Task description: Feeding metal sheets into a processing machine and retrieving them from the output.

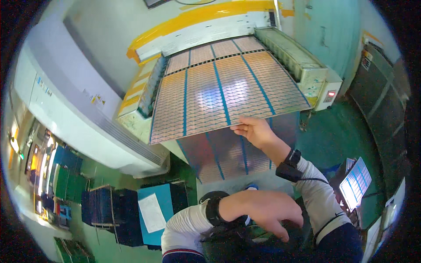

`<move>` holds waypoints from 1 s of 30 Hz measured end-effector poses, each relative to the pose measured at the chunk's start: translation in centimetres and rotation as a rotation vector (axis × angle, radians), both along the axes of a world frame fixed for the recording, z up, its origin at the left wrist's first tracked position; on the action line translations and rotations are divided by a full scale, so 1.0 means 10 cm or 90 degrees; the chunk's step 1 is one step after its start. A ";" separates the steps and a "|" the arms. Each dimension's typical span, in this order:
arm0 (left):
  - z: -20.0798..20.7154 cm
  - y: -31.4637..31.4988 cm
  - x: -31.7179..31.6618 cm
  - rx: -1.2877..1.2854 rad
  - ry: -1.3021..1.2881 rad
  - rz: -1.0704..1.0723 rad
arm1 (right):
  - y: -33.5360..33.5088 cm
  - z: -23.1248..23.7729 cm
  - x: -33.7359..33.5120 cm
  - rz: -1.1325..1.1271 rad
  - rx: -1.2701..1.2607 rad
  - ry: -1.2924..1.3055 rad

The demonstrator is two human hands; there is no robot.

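Jutting upper panel point(199, 94): I see it extending from the machine point(291, 48).
Right hand point(255, 131): I reach forward, fingertips pinching its near edge.
Left hand point(265, 209): I hold it low, back upward, fingers loosely bent.

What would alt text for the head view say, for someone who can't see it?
A person's right hand grips the near edge of a copper-coloured panel with teal stripes, which juts out from between two machine rails. The left hand hovers lower, seemingly empty, and another striped panel shows beneath the first.
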State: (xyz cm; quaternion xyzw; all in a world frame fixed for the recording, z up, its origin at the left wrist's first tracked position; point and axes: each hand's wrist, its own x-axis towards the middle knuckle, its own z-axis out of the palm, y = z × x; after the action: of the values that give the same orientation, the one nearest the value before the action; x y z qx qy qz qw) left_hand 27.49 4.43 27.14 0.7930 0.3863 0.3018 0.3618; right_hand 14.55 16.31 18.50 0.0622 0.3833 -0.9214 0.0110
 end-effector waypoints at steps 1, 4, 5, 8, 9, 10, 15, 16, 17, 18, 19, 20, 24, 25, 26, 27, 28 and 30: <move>0.02 0.00 -0.03 -0.015 -0.006 -0.019 | 0.01 0.00 -0.03 0.008 -0.001 0.009; 0.11 0.04 -0.05 -0.040 -0.001 -0.048 | 0.03 -0.02 -0.11 0.023 -0.030 0.002; 0.15 0.04 -0.04 -0.043 0.014 -0.030 | 0.03 -0.02 -0.12 0.025 -0.030 0.006; 0.30 0.06 -0.12 -0.038 0.041 -0.021 | 0.03 0.01 -0.21 0.017 -0.048 0.015; 0.34 0.07 -0.15 -0.023 0.051 0.008 | 0.04 0.03 -0.24 -0.010 -0.055 0.015; 0.38 0.08 -0.18 -0.030 0.052 -0.016 | 0.04 0.04 -0.28 -0.005 -0.045 0.022; 0.43 0.15 -0.22 -0.143 0.029 -0.019 | 0.03 0.06 -0.40 -0.008 -0.048 -0.007; 0.43 0.17 -0.20 -0.141 0.030 -0.024 | 0.03 0.06 -0.39 -0.010 -0.057 0.024; 0.43 0.19 -0.19 -0.152 0.040 -0.020 | 0.04 0.06 -0.38 -0.011 -0.057 0.023; 0.42 0.20 -0.18 -0.162 0.053 -0.016 | 0.05 0.05 -0.36 -0.012 -0.056 -0.003; 0.42 0.22 -0.18 -0.170 0.052 -0.019 | 0.08 0.05 -0.33 -0.001 -0.051 0.016; 0.41 0.24 -0.18 -0.191 0.058 -0.018 | 0.13 0.03 -0.29 -0.005 -0.060 0.043; 0.36 0.26 -0.22 -0.224 0.067 0.001 | 0.62 -0.24 0.02 0.063 0.042 0.064; 0.36 0.25 -0.24 -0.226 0.067 -0.001 | 0.80 -0.35 0.12 0.058 0.078 0.028; 0.32 0.24 -0.22 -0.219 0.067 0.009 | 1.02 -0.49 0.26 -0.008 0.103 0.025; 0.31 0.23 -0.23 -0.216 0.064 0.019 | 1.26 -0.62 0.34 -0.110 0.155 -0.029; 0.29 0.21 -0.24 -0.217 0.060 0.018 | 1.58 -0.75 0.44 -0.183 0.161 -0.033; 0.25 0.19 -0.25 -0.222 0.053 0.054 | 2.24 -0.99 0.57 -0.387 0.291 -0.029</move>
State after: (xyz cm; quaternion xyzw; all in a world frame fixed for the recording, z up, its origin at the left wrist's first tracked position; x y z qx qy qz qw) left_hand 25.00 6.36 29.62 0.7129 0.4802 0.2123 0.4649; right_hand 20.27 38.67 8.63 0.1948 0.5424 -0.7718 -0.2686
